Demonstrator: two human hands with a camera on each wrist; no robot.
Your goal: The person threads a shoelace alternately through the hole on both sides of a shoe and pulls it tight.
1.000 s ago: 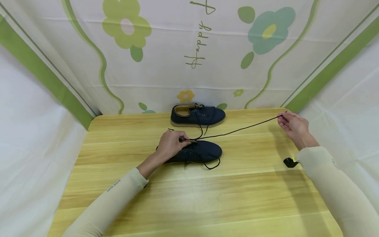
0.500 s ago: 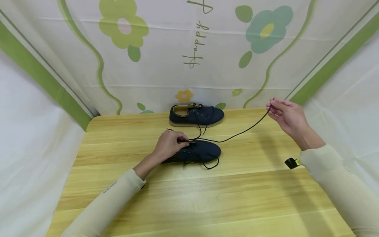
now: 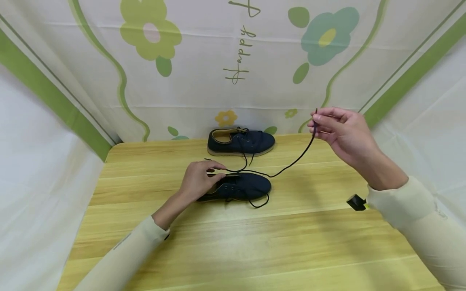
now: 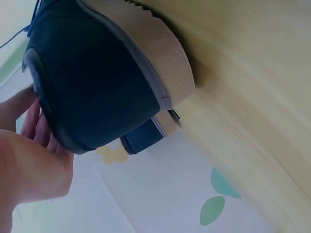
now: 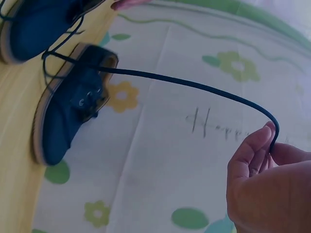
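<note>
The near dark navy shoe (image 3: 255, 184) stands on the wooden table with its toe to the right, its near-side lace ending in a loop by the toe. My left hand (image 3: 198, 178) is over this shoe's opening, thumb and forefinger parted close to the tongue. In the left wrist view its fingers (image 4: 43, 128) reach along the collar, partly hidden by the heel. Raised at the right, my right hand (image 3: 346, 131) pinches a black shoelace (image 3: 291, 163) near its tip between thumb and fingers. The lace sags in a curve back to the near shoe.
A matching shoe (image 3: 255, 143) stands behind, at the table's back edge, its laces trailing forward toward the near shoe. A printed floral cloth (image 3: 204, 81) hangs directly behind the table (image 3: 233, 250). A small black object (image 3: 356, 202) shows beside the right sleeve.
My right hand has moved left and up, so the taut lace now hangs slack. My left thumb and forefinger have parted at the tongue, and that hand has shifted slightly left.
</note>
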